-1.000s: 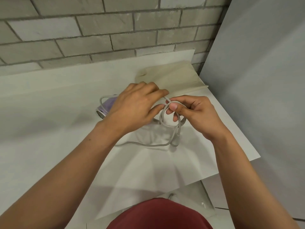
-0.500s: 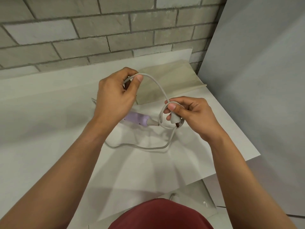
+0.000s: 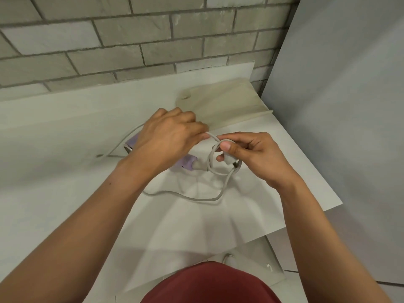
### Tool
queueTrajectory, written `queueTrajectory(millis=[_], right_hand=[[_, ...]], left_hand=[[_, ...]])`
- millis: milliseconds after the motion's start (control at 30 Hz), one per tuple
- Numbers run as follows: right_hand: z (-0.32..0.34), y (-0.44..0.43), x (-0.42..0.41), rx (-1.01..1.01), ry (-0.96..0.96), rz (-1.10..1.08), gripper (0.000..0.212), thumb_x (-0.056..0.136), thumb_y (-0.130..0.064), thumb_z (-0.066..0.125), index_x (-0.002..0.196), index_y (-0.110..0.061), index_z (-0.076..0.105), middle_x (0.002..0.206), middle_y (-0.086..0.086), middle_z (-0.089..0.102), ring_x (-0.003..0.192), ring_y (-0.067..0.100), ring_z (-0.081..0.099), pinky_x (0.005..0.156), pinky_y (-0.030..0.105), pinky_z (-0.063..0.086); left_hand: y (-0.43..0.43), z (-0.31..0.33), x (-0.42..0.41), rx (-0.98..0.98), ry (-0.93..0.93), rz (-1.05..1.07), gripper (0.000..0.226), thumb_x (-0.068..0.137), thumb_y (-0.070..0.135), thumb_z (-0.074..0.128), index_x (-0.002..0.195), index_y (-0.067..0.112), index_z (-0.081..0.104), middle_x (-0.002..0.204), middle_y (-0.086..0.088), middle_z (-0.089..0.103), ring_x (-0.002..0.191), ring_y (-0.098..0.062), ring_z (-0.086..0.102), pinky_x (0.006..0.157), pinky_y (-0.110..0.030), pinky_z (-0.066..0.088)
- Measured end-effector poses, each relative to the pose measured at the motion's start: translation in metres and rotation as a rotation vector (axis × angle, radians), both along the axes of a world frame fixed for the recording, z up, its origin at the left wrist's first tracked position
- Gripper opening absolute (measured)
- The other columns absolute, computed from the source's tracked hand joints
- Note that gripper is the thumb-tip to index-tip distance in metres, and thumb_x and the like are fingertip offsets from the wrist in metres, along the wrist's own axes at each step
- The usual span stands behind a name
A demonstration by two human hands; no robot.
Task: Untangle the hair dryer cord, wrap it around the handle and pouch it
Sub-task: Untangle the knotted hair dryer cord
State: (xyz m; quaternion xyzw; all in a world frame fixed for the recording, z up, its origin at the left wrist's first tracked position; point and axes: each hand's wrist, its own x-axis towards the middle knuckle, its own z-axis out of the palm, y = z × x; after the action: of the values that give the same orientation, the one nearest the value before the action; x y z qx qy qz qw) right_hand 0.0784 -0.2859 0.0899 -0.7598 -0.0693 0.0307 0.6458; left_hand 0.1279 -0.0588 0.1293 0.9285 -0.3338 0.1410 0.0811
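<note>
Gripping one cord [image 3: 197, 199]: two hands, left hand [image 3: 168, 136], right hand [image 3: 253, 156].

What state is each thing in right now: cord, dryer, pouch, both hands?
cord: still looped, not wrapped on the handle
hair dryer: lying on the table, mostly hidden
pouch: flat, nothing in it
left hand: pinching the cord
right hand: gripping the plug end

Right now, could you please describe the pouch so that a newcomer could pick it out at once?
Start at the grey brick wall, then drop to the white table beneath it. The pouch lies flat at the table's far right corner, beyond both hands: the only beige cloth thing there, unlike the lilac hair dryer.
</note>
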Motion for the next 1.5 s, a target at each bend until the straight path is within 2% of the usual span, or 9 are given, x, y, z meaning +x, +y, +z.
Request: queueTrajectory(millis=[200,433,633,933,1067,1167,1300,1400,1500], right_hand=[[-0.005,-0.005,0.001,0.024,0.03,-0.16,0.012,0.099,-0.028,0.074,0.107,-0.025,0.083,0.103,-0.003,0.081,0.092,0.019,0.08,0.07,0.03,0.064],[-0.011,-0.005,0.007,-0.004,0.069,-0.329,0.012,0.105,-0.02,0.062,0.1,-0.018,0.073,0.083,0.001,0.076,0.069,0.019,0.072,0.063,0.03,0.06],[-0.006,-0.003,0.01,0.099,0.11,-0.352,0.01,0.106,-0.016,0.06,0.102,-0.014,0.069,0.088,0.006,0.078,0.078,0.021,0.075,0.066,0.029,0.059],[-0.006,-0.009,0.002,0.043,0.076,-0.231,0.01,0.103,-0.019,0.061,0.104,-0.02,0.072,0.097,0.006,0.081,0.092,0.022,0.077,0.083,0.036,0.058],[-0.008,-0.019,0.0,0.022,0.065,-0.183,0.012,0.103,-0.019,0.06,0.108,-0.021,0.071,0.101,0.005,0.081,0.092,0.022,0.075,0.087,0.04,0.054],[-0.011,-0.022,-0.001,-0.019,0.04,-0.178,0.012,0.105,-0.018,0.06,0.11,-0.02,0.071,0.1,0.003,0.081,0.088,0.021,0.073,0.084,0.037,0.055],[-0.014,-0.027,0.002,-0.104,-0.015,-0.181,0.013,0.1,-0.027,0.068,0.107,-0.031,0.078,0.095,-0.008,0.078,0.076,0.012,0.066,0.079,0.033,0.055],[-0.013,-0.032,0.007,-0.156,-0.057,-0.129,0.014,0.097,-0.031,0.072,0.106,-0.039,0.08,0.098,-0.013,0.076,0.078,0.01,0.063,0.08,0.032,0.055],[-0.009,-0.035,0.012,-0.191,-0.066,-0.068,0.015,0.098,-0.031,0.073,0.106,-0.042,0.08,0.101,-0.016,0.076,0.089,0.009,0.065,0.087,0.034,0.054]], left_hand=[[0.036,-0.015,0.001,-0.406,0.113,0.154,0.026,0.102,0.044,0.055,0.108,0.03,0.077,0.091,0.006,0.069,0.085,-0.02,0.065,0.074,-0.04,0.054],[0.077,-0.035,-0.03,-0.711,0.47,0.185,0.009,0.094,0.025,0.075,0.097,0.032,0.08,0.09,0.021,0.076,0.08,0.001,0.068,0.075,-0.007,0.045],[0.043,-0.096,-0.082,-0.619,0.681,0.111,0.014,0.098,0.022,0.07,0.095,0.032,0.078,0.094,0.021,0.075,0.09,-0.002,0.071,0.084,-0.02,0.051],[-0.033,-0.161,-0.099,-0.586,0.773,0.202,0.018,0.108,0.032,0.047,0.116,0.023,0.06,0.056,0.01,0.049,0.052,-0.007,0.051,0.051,-0.023,0.034],[-0.052,-0.165,-0.097,-0.544,0.893,0.181,0.029,0.11,0.042,0.036,0.132,0.027,0.047,0.068,0.011,0.054,0.062,-0.009,0.055,0.062,-0.034,0.045],[-0.061,-0.163,-0.101,-0.55,0.967,0.145,0.046,0.106,0.057,0.03,0.146,0.035,0.036,0.098,0.01,0.06,0.098,-0.012,0.057,0.088,-0.037,0.048],[-0.063,-0.153,-0.101,-0.489,0.806,0.114,0.06,0.104,0.063,0.027,0.151,0.029,0.04,0.134,0.005,0.05,0.12,-0.015,0.046,0.103,-0.038,0.046],[-0.052,-0.134,-0.094,-0.568,0.48,0.007,0.037,0.106,0.047,0.043,0.123,0.02,0.062,0.116,0.011,0.052,0.108,-0.015,0.052,0.09,-0.034,0.049],[-0.044,-0.106,-0.073,-0.771,0.248,-0.008,0.016,0.097,0.026,0.065,0.109,0.022,0.056,0.106,0.017,0.047,0.092,-0.003,0.053,0.076,-0.015,0.043]])
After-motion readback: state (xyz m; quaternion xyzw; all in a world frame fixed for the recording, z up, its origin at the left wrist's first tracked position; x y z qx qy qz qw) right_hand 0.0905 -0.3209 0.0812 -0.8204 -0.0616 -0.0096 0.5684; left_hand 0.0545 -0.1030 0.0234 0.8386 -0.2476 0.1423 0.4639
